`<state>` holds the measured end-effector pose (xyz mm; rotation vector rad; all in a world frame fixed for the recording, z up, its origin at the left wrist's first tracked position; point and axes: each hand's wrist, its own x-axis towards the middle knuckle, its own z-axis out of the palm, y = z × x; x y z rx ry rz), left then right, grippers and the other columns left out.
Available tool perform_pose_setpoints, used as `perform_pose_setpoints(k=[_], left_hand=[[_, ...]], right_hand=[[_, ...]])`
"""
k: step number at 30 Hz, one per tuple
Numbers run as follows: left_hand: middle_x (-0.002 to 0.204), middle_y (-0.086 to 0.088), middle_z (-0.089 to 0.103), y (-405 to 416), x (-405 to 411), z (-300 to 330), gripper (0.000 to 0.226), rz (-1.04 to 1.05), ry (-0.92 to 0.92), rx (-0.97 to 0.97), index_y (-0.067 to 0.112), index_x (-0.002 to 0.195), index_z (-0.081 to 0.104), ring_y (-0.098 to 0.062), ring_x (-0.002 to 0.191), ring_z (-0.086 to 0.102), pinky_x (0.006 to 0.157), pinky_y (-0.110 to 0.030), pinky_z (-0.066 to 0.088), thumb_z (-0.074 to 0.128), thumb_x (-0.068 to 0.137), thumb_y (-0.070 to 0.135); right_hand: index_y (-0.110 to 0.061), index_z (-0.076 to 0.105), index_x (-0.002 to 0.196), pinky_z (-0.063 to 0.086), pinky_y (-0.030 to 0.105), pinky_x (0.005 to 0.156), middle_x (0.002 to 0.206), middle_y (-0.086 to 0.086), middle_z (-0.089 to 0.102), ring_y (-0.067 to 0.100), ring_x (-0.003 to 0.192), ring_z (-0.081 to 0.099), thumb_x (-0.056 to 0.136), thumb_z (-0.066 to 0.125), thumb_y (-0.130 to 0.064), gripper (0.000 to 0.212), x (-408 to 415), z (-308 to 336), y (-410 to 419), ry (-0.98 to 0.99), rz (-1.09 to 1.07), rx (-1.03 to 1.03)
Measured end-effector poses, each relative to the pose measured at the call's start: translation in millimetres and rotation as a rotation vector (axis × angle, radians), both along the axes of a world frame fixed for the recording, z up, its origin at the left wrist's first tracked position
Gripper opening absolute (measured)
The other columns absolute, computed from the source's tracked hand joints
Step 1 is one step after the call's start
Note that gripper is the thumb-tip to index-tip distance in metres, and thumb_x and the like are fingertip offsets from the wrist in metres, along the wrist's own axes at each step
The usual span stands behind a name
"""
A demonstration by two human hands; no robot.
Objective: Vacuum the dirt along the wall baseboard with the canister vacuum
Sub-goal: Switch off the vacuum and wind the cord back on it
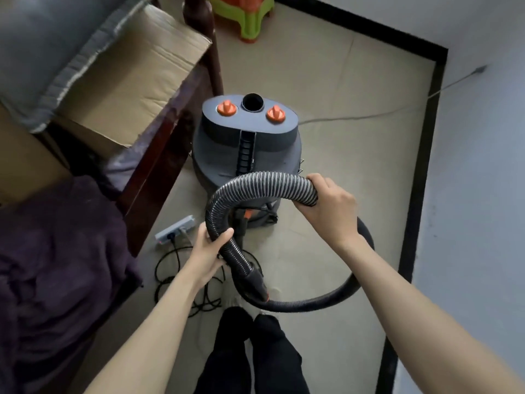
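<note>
A dark canister vacuum (246, 143) with two orange knobs and an open round port on top stands on the beige floor ahead of me. Its black ribbed hose (255, 184) arcs in a loop in front of the canister. My right hand (329, 204) grips the hose at the top right of the loop. My left hand (211, 253) holds the hose lower left, just above its black end cuff with orange trim (255, 285). The hose continues behind my right arm and curves along the floor. A black baseboard (417, 177) runs along the grey wall on the right.
A dark wooden bed frame (159, 166) with cardboard (127, 81) and a purple blanket (56, 265) fills the left. A grey power strip (174, 230) and coiled black cables (181, 282) lie by my feet. A green-orange stool (244, 15) stands at the far corner. A thin cord (397, 109) crosses the floor.
</note>
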<state>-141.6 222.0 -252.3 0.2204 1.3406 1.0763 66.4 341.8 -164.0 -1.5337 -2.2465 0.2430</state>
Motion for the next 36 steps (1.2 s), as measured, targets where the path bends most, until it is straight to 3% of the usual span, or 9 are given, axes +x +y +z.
perform_pose_setpoints(k=[5,8,11,15,17,21,27,31,36], left_hand=[[0.108,-0.011,0.052,10,10,-4,0.033,0.023,-0.034,0.016,0.018,0.113,0.050,-0.026,0.102,0.058,0.089,-0.055,0.050,0.067,0.085,0.018],[0.108,-0.011,0.056,19,2,-10,0.035,-0.020,0.057,-0.019,0.009,0.121,0.046,-0.026,0.106,0.058,0.093,-0.050,0.049,0.061,0.090,0.011],[0.099,-0.004,0.059,10,3,-22,0.021,-0.191,0.135,-0.084,0.014,0.109,0.051,-0.022,0.103,0.054,0.096,-0.040,0.042,0.055,0.092,0.001],[0.130,-0.005,0.053,0,-1,-39,0.050,-0.341,0.259,-0.097,0.010,0.140,0.038,-0.017,0.120,0.049,0.099,-0.025,0.038,0.044,0.094,-0.010],[0.138,-0.007,0.049,5,-11,-50,0.051,-0.470,0.361,-0.098,0.006,0.143,0.038,-0.015,0.128,0.044,0.103,-0.020,0.032,0.034,0.095,-0.012],[0.131,-0.009,0.057,36,-26,-68,0.038,-0.414,0.521,-0.126,0.007,0.134,0.049,-0.016,0.125,0.048,0.110,-0.031,0.033,0.030,0.101,0.004],[0.141,-0.011,0.048,78,-31,-105,0.039,-0.527,0.664,-0.156,0.005,0.139,0.043,-0.023,0.132,0.041,0.103,-0.022,0.028,0.034,0.102,0.012],[0.137,-0.017,0.048,91,-24,-133,0.038,-0.584,0.640,-0.148,-0.001,0.136,0.043,-0.021,0.124,0.044,0.081,-0.004,0.030,0.035,0.099,-0.002],[0.140,-0.021,0.043,93,-26,-159,0.039,-0.625,0.627,-0.192,-0.008,0.132,0.037,-0.032,0.131,0.040,0.107,-0.035,0.031,0.043,0.093,-0.008]], right_hand=[[-0.004,0.068,0.091,0.040,0.027,0.047,0.068,0.011,0.065,0.032,0.053,0.061,0.066,0.087,-0.040,0.047,1,1,3,-0.003,-0.002,0.088],[-0.005,0.068,0.092,0.045,0.030,0.046,0.069,0.010,0.064,0.030,0.054,0.061,0.065,0.085,-0.049,0.054,0,-2,5,-0.040,0.079,0.066],[-0.007,0.069,0.091,0.046,0.031,0.045,0.066,0.008,0.062,0.029,0.052,0.060,0.061,0.083,-0.056,0.059,5,-19,-1,-0.117,0.160,0.000],[-0.009,0.068,0.085,0.043,0.031,0.046,0.065,0.007,0.057,0.029,0.054,0.058,0.057,0.086,-0.054,0.056,19,-55,-13,-0.208,0.188,-0.044],[-0.009,0.068,0.085,0.043,0.033,0.050,0.068,0.007,0.057,0.030,0.058,0.058,0.059,0.087,-0.048,0.051,26,-75,-22,-0.239,0.192,-0.076],[-0.011,0.068,0.083,0.045,0.033,0.056,0.071,0.006,0.060,0.029,0.063,0.059,0.057,0.091,-0.035,0.042,21,-106,-49,-0.289,0.229,-0.124],[-0.010,0.067,0.082,0.046,0.035,0.056,0.071,0.006,0.060,0.029,0.064,0.059,0.059,0.084,-0.052,0.051,4,-135,-48,-0.243,0.162,-0.182],[-0.007,0.064,0.086,0.045,0.037,0.059,0.074,0.007,0.060,0.031,0.068,0.060,0.057,0.082,-0.058,0.061,10,-149,-40,-0.233,0.177,-0.260],[-0.005,0.063,0.093,0.049,0.042,0.065,0.081,0.008,0.061,0.032,0.074,0.061,0.063,0.071,-0.063,0.065,21,-154,-43,-0.246,0.215,-0.365]])
